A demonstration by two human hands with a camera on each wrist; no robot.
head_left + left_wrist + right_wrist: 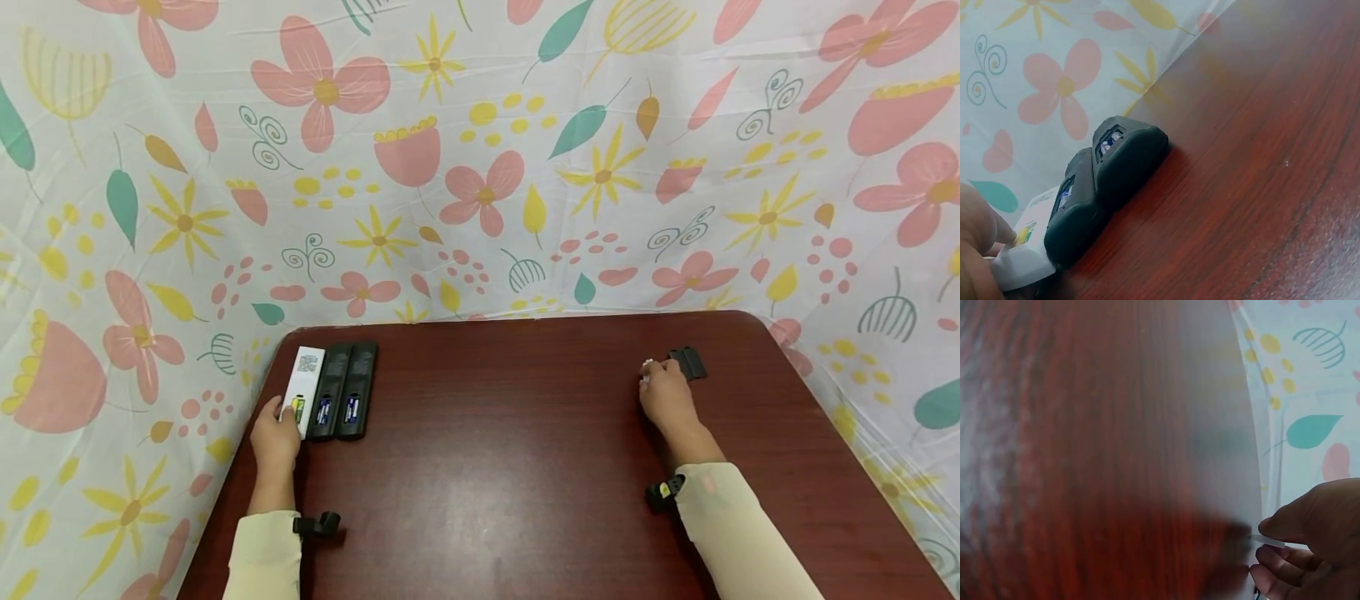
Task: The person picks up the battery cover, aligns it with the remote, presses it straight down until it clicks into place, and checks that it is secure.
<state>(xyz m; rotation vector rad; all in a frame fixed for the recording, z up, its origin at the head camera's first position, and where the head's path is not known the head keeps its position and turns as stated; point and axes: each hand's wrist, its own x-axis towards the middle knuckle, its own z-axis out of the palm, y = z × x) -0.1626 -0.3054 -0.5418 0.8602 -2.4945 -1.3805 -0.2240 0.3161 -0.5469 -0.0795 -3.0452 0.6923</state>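
Observation:
A white remote control [307, 379] lies face down at the left of the table, yellow-green batteries showing in its back. My left hand [274, 435] holds it by its near left side, a digit resting by the batteries in the left wrist view. Two black remote controls [331, 392] lie close beside it, blue batteries in their uncovered compartments. At the far right, my right hand [667, 400] pinches a small, thin white piece [1267, 540] between thumb and fingers; it looks like a battery cover. Small black pieces [690, 363], probably covers too, lie just beyond that hand, partly hidden by it.
The dark reddish-brown table [480, 467] has a wide stretch of bare wood between the hands. A flower-patterned cloth [480, 167] hangs along its back and sides. Each wrist carries a small black camera [318, 525].

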